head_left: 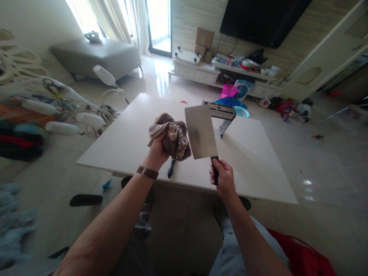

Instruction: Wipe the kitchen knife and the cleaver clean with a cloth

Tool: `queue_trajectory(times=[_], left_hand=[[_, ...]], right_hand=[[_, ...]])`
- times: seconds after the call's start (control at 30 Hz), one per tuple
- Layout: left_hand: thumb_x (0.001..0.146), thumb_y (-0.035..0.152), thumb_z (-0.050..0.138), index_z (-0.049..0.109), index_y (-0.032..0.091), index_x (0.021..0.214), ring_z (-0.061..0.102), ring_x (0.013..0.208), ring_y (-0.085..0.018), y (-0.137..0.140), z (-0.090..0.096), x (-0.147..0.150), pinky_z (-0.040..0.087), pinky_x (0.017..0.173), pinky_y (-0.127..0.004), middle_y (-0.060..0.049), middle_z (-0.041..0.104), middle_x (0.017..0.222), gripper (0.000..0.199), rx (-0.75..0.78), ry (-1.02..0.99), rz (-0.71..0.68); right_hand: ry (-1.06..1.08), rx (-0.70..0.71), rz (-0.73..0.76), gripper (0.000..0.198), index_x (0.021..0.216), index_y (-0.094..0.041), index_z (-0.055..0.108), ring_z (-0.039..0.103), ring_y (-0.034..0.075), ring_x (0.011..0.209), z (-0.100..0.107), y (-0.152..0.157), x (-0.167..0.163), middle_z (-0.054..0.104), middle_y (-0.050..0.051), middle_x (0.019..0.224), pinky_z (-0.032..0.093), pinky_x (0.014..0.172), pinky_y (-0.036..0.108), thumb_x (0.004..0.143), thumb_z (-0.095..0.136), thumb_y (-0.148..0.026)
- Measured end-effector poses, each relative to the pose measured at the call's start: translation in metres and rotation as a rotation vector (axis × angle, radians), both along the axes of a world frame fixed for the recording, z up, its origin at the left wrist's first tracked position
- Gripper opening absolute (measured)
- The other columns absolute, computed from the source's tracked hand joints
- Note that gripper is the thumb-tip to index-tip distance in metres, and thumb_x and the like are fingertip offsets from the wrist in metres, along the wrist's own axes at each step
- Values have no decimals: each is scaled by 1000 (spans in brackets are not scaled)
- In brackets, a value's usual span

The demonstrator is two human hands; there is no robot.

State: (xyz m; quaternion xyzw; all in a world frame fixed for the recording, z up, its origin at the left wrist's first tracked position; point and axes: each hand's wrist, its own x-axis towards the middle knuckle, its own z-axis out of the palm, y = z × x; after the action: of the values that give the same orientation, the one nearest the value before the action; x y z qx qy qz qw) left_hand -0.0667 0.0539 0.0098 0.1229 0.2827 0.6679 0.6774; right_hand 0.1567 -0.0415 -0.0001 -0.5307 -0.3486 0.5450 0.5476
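Observation:
My right hand (222, 176) grips the black handle of a cleaver (201, 132), its broad steel blade pointing up and away from me over the white table (115, 145). Bunched in my left hand (158, 151) is a brown and beige cloth (172, 136), just left of the blade and apart from it. A dark handle (171, 168) shows below the cloth on the table; the cloth hides whatever it belongs to. Behind the cleaver, toward the table's far side, stands a black and silver slotted rack (222, 113), partly covered by the blade.
Beyond the table are a pink basket (229, 91), a light blue basket (241, 111) and a low white cabinet (198, 73) under a television. White chandelier-like arms (90, 119) reach near the table's left side. A red bag (307, 255) lies at lower right.

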Motion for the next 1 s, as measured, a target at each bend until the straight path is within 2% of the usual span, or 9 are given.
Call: queue_trajectory(times=[0.23, 0.37, 0.53, 0.7, 0.77, 0.9, 1.0], left_hand=[[82, 19, 77, 79, 16, 89, 79, 105, -27, -17, -3, 26, 61, 105, -42, -8, 84, 99, 8, -77, 100, -287], [72, 17, 87, 80, 16, 91, 79, 102, -28, -27, -13, 44, 62, 102, -38, -10, 83, 104, 20, -47, 168, -341], [61, 19, 95, 80, 17, 101, 76, 111, -29, -33, -19, 53, 58, 106, -40, -10, 83, 106, 43, -65, 262, -259], [58, 19, 95, 78, 18, 109, 75, 114, -30, -29, -18, 48, 59, 106, -41, -10, 81, 114, 53, -48, 243, -166], [60, 18, 94, 78, 18, 108, 76, 111, -28, -26, -17, 44, 59, 104, -40, -9, 81, 114, 51, -47, 215, -130], [67, 16, 89, 78, 16, 97, 78, 104, -26, -18, -11, 31, 61, 102, -39, -8, 83, 104, 33, -97, 186, -82], [71, 11, 84, 77, 18, 98, 78, 100, -24, -12, -5, 19, 62, 102, -38, -5, 83, 101, 28, -93, 155, -12]], right_hand=[[-18, 12, -93, 52, 75, -23, 52, 39, 6, 33, -3, 5, -2, 53, -10, 50, 28, 30, 17, 74, 84, -63], [-142, 44, -61, 49, 74, -22, 54, 40, 5, 34, -5, 3, -2, 51, -9, 49, 27, 32, 17, 80, 80, -63], [-236, 52, -19, 47, 74, -22, 57, 41, 6, 35, -3, 2, -4, 49, -9, 47, 28, 33, 18, 83, 77, -63], [-297, 72, 16, 45, 74, -21, 58, 43, 7, 35, 5, 1, -6, 49, -9, 46, 31, 34, 18, 84, 76, -61], [-320, 66, 41, 45, 73, -21, 57, 43, 7, 35, 7, 1, -5, 48, -9, 46, 31, 34, 18, 84, 75, -61], [-352, 38, 115, 46, 72, -21, 57, 44, 7, 34, 7, 0, 1, 50, -8, 48, 32, 33, 18, 83, 76, -61], [-395, 30, 158, 45, 73, -21, 59, 45, 7, 34, 5, -2, 4, 51, -8, 50, 33, 33, 19, 85, 75, -62]])
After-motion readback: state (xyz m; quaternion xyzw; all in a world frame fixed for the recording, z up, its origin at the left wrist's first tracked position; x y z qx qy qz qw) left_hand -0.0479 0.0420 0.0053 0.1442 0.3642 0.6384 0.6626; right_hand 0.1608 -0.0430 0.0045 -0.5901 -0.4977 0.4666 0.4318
